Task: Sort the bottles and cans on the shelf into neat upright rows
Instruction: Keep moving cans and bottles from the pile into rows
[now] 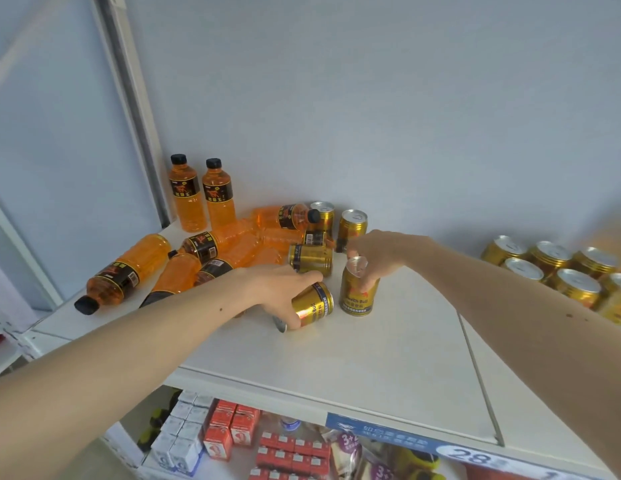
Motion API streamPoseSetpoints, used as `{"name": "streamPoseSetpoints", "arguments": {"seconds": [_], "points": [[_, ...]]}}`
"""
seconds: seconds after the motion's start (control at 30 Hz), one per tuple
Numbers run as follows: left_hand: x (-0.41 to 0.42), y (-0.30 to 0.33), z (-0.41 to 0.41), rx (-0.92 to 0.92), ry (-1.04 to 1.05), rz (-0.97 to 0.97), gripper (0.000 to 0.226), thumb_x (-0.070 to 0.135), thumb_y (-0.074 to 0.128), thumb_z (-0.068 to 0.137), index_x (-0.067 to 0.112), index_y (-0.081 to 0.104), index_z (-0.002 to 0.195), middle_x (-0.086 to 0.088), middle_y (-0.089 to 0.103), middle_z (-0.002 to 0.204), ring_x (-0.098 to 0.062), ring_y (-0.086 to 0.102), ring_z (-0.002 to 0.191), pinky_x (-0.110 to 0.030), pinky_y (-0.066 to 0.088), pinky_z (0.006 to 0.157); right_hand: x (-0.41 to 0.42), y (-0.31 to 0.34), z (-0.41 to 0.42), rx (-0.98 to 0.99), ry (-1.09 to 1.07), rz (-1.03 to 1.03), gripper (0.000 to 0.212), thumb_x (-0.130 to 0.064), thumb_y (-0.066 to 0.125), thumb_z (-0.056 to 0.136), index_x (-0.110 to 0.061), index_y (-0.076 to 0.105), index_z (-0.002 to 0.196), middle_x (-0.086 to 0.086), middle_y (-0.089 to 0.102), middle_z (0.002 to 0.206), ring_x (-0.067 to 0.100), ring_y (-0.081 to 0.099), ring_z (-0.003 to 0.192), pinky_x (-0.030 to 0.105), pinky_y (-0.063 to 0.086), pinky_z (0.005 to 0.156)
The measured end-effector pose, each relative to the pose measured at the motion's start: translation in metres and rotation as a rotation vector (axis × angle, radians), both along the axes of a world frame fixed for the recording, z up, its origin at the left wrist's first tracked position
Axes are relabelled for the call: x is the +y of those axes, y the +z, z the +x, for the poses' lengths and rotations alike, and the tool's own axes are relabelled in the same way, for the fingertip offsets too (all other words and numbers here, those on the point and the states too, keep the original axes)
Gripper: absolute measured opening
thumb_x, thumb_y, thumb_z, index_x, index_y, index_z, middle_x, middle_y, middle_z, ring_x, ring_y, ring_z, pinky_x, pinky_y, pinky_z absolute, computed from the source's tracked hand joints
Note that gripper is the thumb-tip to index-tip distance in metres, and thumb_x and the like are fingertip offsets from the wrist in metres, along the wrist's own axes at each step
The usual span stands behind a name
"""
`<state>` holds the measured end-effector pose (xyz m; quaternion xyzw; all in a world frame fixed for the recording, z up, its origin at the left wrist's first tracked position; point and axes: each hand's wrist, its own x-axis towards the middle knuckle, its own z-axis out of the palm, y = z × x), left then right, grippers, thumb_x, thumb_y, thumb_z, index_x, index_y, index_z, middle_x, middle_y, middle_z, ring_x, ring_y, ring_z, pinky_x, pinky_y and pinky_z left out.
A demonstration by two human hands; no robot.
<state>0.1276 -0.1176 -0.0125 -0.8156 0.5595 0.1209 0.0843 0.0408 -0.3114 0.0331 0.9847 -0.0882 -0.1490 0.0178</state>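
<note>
Currently, head view: left hand fingers wrapped round tipped gold can mid-shelf, likely to stand it. Right hand fingers pinch top of upright can, steadying it. Orange bottles mostly toppled near shelf's left back corner; two upright. Neat can rows at right edge.

Mid-frame, the left hand grips a tipped can — the right hand clasps an upright can on the shelf.
</note>
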Motion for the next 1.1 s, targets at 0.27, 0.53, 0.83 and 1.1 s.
{"name": "streamPoseSetpoints", "arguments": {"seconds": [0.27,0.53,0.83,1.1], "points": [[-0.043,0.022,-0.007,-0.204,-0.096,-0.078,0.075,0.046,0.068,0.068,0.041,0.033,0.134,0.005,0.053,0.099,-0.019,0.052,0.086,-0.025,0.035,0.054,-0.039,-0.002,-0.027,0.021,-0.105,-0.014,0.07,-0.043,0.08,0.066,-0.03,0.047,0.127,-0.001,0.052,0.122,0.022,0.051,0.104,0.035,0.046,0.078],[-0.086,0.019,-0.016,-0.11,-0.084,-0.127,0.067,0.054,0.07,0.072,0.023,0.038,0.122,0.003,0.058,0.102,-0.016,0.058,0.085,-0.029,0.045,0.055,-0.06,0.001,-0.043,0.027,-0.066,0.048,0.069,-0.027,0.08,0.073,-0.032,0.046,0.133,-0.002,0.046,0.136,0.023,0.046,0.119,0.036,0.044,0.089],[-0.1,0.029,-0.009,0.024,-0.108,-0.067,0.067,0.044,0.075,0.076,0.022,0.047,0.133,0.003,0.052,0.116,-0.014,0.049,0.099,-0.028,0.048,0.077,-0.05,-0.009,-0.048,-0.052,-0.21,0.038,0.071,-0.054,0.073,0.073,-0.019,0.05,0.13,0.004,0.059,0.12,0.025,0.058,0.105,0.04,0.052,0.084],[-0.097,0.032,-0.015,-0.089,-0.095,-0.067,0.068,0.056,0.072,0.073,0.023,0.052,0.128,0.002,0.06,0.117,-0.017,0.058,0.099,-0.03,0.053,0.072,-0.053,-0.005,-0.057,-0.037,-0.202,0.045,0.064,-0.048,0.073,0.074,-0.018,0.053,0.127,0.005,0.057,0.118,0.026,0.059,0.102,0.035,0.051,0.075]]}}
